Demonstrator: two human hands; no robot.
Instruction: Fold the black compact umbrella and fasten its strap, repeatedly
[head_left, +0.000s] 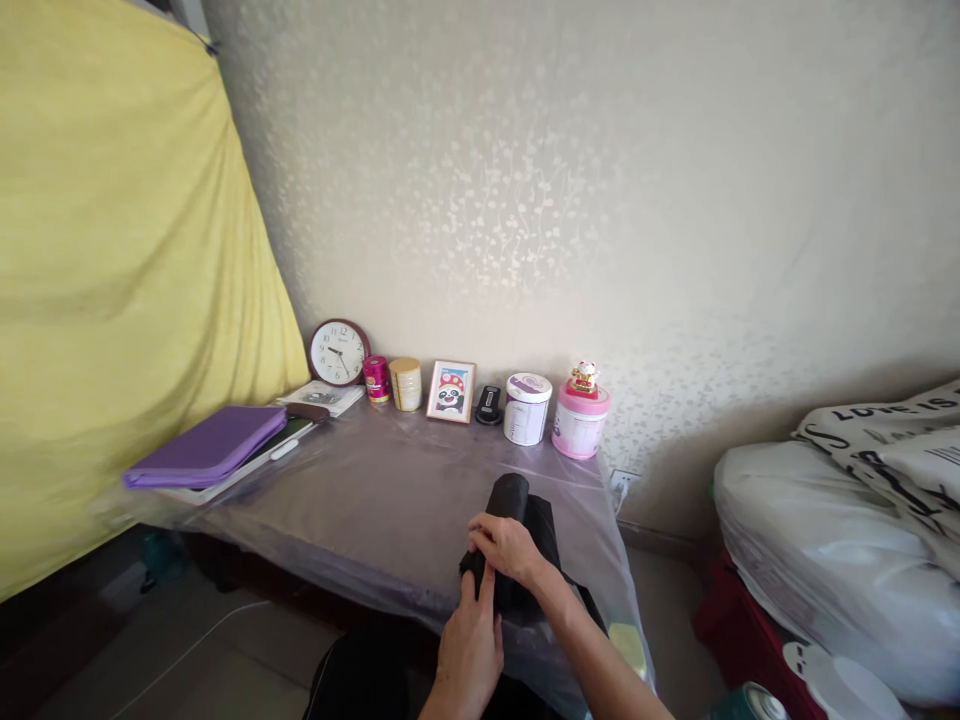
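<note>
A rolled black cloth bundle (pixel 512 500) lies near the front edge of a table covered with clear plastic sheet (pixel 390 490). My right hand (pixel 508 548) rests on top of the bundle, fingers curled round it. My left hand (pixel 469 645) reaches up from below, its fingers stretched out and pressed against the bundle's near end, just under the right hand. Part of the cloth hangs over the table's front edge.
Along the wall stand a round clock (pixel 339 352), two small tins, a framed panda picture (pixel 451 391), a white tub (pixel 527 408) and a pink tub (pixel 580 420). A purple folder (pixel 210 445) lies at left. A yellow sheet hangs left; bedding is piled right.
</note>
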